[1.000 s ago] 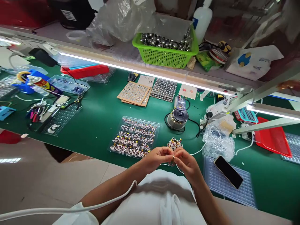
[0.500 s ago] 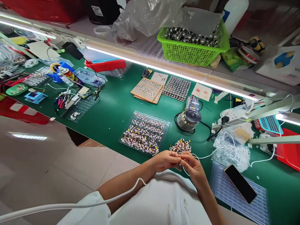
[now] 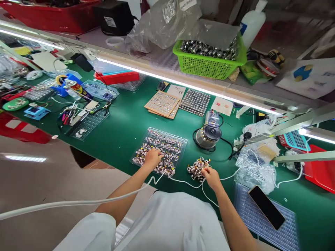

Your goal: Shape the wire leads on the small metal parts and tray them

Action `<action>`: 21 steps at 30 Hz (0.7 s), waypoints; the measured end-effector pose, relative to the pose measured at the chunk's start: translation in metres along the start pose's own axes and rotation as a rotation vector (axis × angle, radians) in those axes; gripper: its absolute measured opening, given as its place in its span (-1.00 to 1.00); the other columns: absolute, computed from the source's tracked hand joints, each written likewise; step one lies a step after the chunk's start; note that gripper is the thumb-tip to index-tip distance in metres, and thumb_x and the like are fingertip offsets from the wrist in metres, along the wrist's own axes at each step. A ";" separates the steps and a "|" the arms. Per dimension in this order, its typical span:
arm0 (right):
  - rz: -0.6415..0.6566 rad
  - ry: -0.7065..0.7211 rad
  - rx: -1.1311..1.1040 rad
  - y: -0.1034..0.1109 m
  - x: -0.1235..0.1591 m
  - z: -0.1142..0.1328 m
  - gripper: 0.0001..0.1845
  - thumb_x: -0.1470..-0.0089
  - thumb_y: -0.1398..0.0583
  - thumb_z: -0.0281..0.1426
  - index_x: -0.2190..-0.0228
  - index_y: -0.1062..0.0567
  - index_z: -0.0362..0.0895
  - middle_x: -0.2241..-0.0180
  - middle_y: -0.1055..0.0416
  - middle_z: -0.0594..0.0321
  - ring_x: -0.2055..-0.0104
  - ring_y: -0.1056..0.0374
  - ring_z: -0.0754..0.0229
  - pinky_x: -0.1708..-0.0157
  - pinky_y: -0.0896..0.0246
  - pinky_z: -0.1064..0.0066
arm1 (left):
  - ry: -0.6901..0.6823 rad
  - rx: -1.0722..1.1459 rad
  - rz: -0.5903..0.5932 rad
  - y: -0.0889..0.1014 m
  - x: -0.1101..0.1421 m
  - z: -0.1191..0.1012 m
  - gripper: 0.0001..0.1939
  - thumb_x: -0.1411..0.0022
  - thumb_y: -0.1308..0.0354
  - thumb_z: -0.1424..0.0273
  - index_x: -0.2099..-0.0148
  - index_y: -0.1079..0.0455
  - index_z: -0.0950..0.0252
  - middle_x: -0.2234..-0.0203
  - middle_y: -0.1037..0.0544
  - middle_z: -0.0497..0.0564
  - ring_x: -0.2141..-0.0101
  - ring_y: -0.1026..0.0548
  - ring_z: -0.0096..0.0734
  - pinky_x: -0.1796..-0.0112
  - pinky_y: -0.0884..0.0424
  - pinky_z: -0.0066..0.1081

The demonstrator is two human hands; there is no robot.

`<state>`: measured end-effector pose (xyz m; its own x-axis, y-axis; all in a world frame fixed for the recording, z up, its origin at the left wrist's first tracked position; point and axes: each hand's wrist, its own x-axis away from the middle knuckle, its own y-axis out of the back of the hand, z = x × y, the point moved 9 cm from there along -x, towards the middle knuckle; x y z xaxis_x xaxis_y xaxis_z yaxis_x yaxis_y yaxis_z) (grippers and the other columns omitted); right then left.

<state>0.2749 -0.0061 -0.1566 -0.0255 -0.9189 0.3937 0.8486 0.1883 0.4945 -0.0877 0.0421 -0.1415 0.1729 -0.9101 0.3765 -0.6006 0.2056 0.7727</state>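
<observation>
My left hand (image 3: 153, 159) is over the clear plastic tray (image 3: 181, 148), its fingers drawn together among rows of small white ring-shaped parts with yellow and dark bits (image 3: 172, 138). What those fingers hold, if anything, is hidden. At the right edge of a loose pile of the same kind of parts (image 3: 196, 168), my right hand (image 3: 212, 177) pinches thumb and fingers together. Whatever sits in that pinch is too small to name. A white cable (image 3: 183, 181) runs across the mat between the tray and the pile.
A round grey device with a black top (image 3: 208, 136) stands behind the pile. To the right lie a phone (image 3: 267, 207) on ribbed plastic trays (image 3: 240, 209) and a clear plastic bag (image 3: 255, 170). Overhead, a shelf holds a green basket (image 3: 209, 66) of shiny metal balls.
My hands were together in front of the pile and have parted. The left moved left and forward onto the tray; the right stayed near the pile, moving slightly right.
</observation>
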 end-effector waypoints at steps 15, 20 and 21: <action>-0.239 -0.317 -0.495 0.051 -0.085 0.016 -0.71 -0.24 -0.17 -0.26 0.10 -0.44 -0.20 0.15 -0.45 0.16 0.23 -0.44 0.18 0.26 -0.42 0.26 | 0.018 -0.154 0.035 -0.019 -0.017 0.014 -0.90 -0.02 -0.17 0.43 0.52 -0.44 0.28 0.49 -0.54 0.07 0.29 -0.49 -0.12 0.30 -0.28 -0.37; -0.281 -0.364 -0.769 0.044 -0.102 0.030 -0.67 -0.23 -0.18 -0.30 0.01 -0.40 -0.18 0.05 -0.41 0.12 0.13 -0.42 0.11 0.18 -0.41 0.18 | -0.014 0.097 -0.030 0.008 -0.003 -0.006 -0.82 -0.04 -0.19 0.28 0.42 -0.49 0.29 0.31 -0.56 0.11 0.17 -0.46 -0.07 0.17 -0.30 -0.31; -0.287 -0.349 -0.813 0.044 -0.101 0.033 -0.67 -0.23 -0.18 -0.30 0.01 -0.40 -0.17 0.04 -0.40 0.12 0.13 -0.42 0.11 0.18 -0.41 0.18 | -0.022 0.166 -0.032 0.012 0.001 -0.012 -0.79 -0.05 -0.20 0.24 0.39 -0.49 0.30 0.28 -0.56 0.11 0.18 -0.46 -0.08 0.16 -0.30 -0.30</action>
<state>0.2973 0.1069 -0.1490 -0.3376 -0.7117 0.6161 0.8913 -0.4521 -0.0338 -0.0850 0.0476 -0.1257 0.1780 -0.9232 0.3406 -0.7159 0.1159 0.6885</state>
